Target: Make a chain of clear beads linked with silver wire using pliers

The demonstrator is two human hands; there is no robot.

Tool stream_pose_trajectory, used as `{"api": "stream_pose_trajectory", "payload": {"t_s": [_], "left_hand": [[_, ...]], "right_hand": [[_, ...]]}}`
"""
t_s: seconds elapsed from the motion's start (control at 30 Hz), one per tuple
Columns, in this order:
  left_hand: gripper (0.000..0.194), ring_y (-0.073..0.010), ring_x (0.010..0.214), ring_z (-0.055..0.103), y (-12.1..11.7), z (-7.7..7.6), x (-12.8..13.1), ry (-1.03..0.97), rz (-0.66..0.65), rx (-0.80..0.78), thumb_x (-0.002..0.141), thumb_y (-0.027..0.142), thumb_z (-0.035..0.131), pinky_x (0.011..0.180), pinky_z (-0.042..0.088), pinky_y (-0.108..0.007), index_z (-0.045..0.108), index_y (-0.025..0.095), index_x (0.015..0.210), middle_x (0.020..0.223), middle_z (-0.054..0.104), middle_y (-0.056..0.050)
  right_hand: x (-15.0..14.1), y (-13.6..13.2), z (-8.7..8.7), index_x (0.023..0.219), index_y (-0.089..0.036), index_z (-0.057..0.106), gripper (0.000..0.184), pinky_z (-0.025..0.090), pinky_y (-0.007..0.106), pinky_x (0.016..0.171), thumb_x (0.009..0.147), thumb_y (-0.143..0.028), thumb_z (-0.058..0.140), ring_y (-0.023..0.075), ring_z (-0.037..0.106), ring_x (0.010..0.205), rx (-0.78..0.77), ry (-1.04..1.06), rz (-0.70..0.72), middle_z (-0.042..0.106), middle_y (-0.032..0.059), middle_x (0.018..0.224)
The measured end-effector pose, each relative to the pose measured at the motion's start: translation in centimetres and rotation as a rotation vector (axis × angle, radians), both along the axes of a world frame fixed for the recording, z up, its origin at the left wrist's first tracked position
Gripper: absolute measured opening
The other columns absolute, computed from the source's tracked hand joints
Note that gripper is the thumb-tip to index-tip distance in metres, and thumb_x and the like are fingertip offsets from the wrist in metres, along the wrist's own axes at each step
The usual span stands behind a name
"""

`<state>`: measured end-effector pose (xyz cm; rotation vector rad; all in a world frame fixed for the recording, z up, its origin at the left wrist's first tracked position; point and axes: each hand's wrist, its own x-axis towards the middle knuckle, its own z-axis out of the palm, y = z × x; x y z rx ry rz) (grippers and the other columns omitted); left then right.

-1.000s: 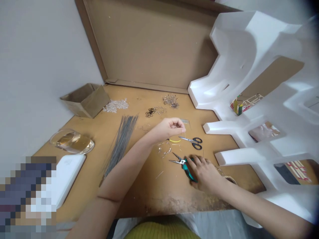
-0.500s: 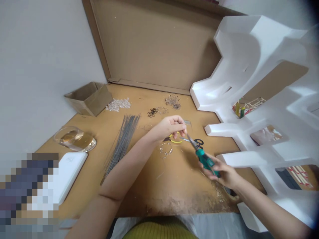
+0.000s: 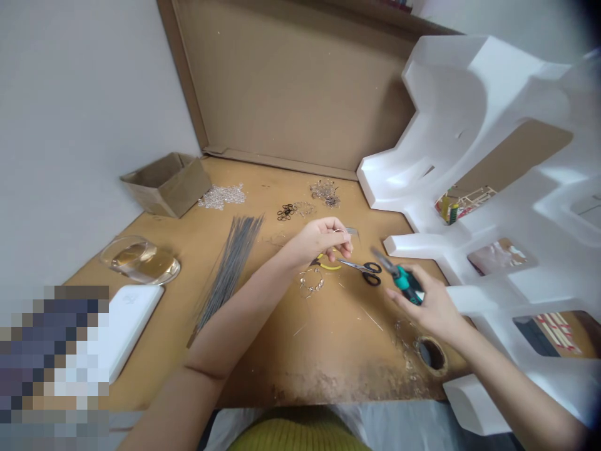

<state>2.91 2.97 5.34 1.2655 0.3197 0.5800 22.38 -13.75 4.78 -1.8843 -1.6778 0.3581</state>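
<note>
My left hand [image 3: 331, 239] is closed in a pinch above the middle of the table, with a thin curved wire [image 3: 339, 231] between its fingers. In my right hand [image 3: 434, 310] are pliers with green and black handles [image 3: 404, 285], their tip blurred and apart from the left hand. Scissors with black handles [image 3: 361, 268] lie between the hands. Partly hidden under my left hand are yellow-handled pliers [image 3: 331, 266]. A ring of wire with clear beads [image 3: 312, 283] rests just below them. A loose straight wire [image 3: 372, 319] lies nearer to me.
Left of my forearm lies a bundle of grey wires [image 3: 232, 266]. Behind it are clear beads [image 3: 223, 196] and a small cardboard box [image 3: 166, 188]. A glass of liquid [image 3: 141, 260] stands at the left edge. White foam packing [image 3: 417, 244] borders the right side, near a hole [image 3: 431, 356].
My right hand and the green pliers have drawn away from the left hand, to the right. The scissors show more fully, and a straight wire is now visible on the table.
</note>
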Motion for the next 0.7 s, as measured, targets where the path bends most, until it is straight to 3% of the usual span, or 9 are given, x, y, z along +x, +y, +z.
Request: {"api": "stream_pose_trajectory", "payload": {"t_s": [0.1,0.23,0.33,0.5,0.7], "left_hand": [[0.011,-0.0083,0.057,0.059,-0.1,0.1,0.1,0.008,-0.027,-0.050,0.074,0.019,0.057,0.041,0.039,-0.015,0.049,0.013,0.072,0.066,0.061,-0.003],[0.009,-0.0077,0.054,0.057,-0.4,0.3,0.3,0.037,-0.033,-0.095,0.073,0.016,0.056,0.039,0.036,-0.014,0.049,0.012,0.070,0.063,0.060,-0.002],[0.009,-0.0078,0.052,0.057,-0.6,0.4,0.3,0.050,-0.034,-0.119,0.072,0.015,0.055,0.038,0.035,-0.014,0.048,0.012,0.068,0.062,0.060,-0.002],[0.008,-0.0071,0.050,0.056,-0.6,0.5,0.2,0.062,-0.027,-0.127,0.072,0.013,0.054,0.037,0.033,-0.014,0.049,0.012,0.067,0.061,0.059,-0.001],[0.009,-0.0065,0.050,0.056,-0.4,0.4,0.3,0.057,-0.034,-0.140,0.072,0.014,0.055,0.037,0.031,-0.015,0.049,0.012,0.066,0.061,0.059,-0.001]], "right_hand": [[1.8,0.1,1.9,0.102,-0.019,0.056,0.033,0.038,0.034,0.066,0.074,-0.036,0.059,0.0241,0.053,0.079,0.292,-0.742,0.053,0.061,0.0092,0.088],[2.5,0.5,4.5,0.108,-0.020,0.056,0.037,0.032,0.032,0.058,0.074,-0.035,0.060,0.0219,0.050,0.069,0.486,-1.218,0.128,0.063,0.0077,0.082],[2.2,1.2,5.5,0.109,-0.022,0.056,0.036,0.029,0.032,0.057,0.075,-0.034,0.059,0.0208,0.049,0.069,0.535,-1.331,0.179,0.064,0.0061,0.081],[1.7,1.8,5.9,0.104,-0.023,0.058,0.028,0.027,0.030,0.058,0.078,-0.032,0.057,0.0188,0.048,0.070,0.548,-1.329,0.183,0.064,0.0054,0.081],[1.9,1.3,6.0,0.110,-0.026,0.056,0.031,0.028,0.031,0.059,0.080,-0.032,0.053,0.0206,0.051,0.075,0.372,-1.344,0.146,0.064,0.0065,0.088]]}}
